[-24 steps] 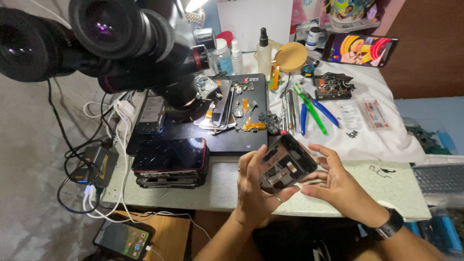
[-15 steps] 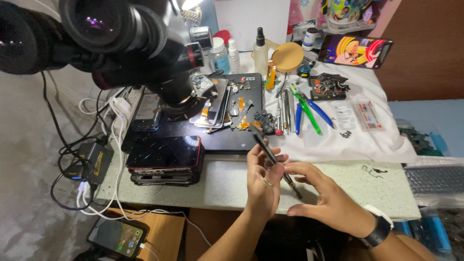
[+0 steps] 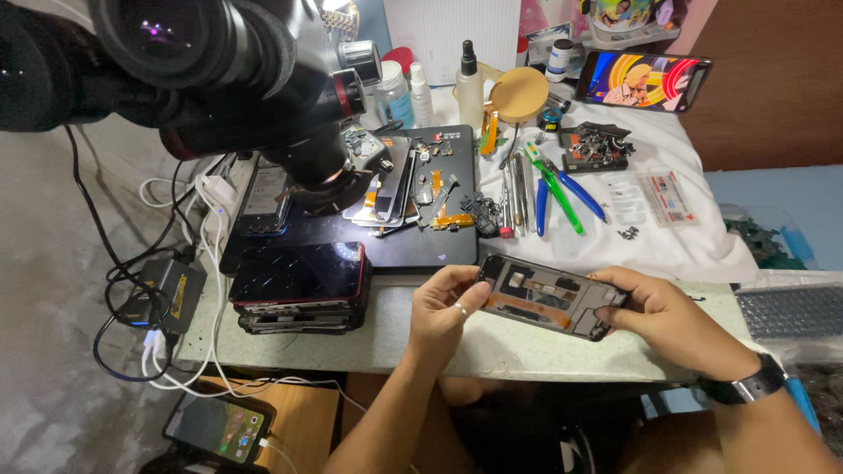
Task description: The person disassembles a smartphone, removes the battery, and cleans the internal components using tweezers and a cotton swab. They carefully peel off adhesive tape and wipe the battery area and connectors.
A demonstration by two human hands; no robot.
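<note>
Looming top left, cut off by the frame: black microscope, hiding part of the dark mat. Right of the microscope, small bottles, contents unreadable. Below the microscope, stacked phones. Right of those, opened phone frame, pinched endwise between left hand and right hand.

A pale stone-topped workbench partly covered by a white cloth stands on a grey concrete floor, with a brown wooden wall panel at the back right and a low wooden shelf beneath.
</note>
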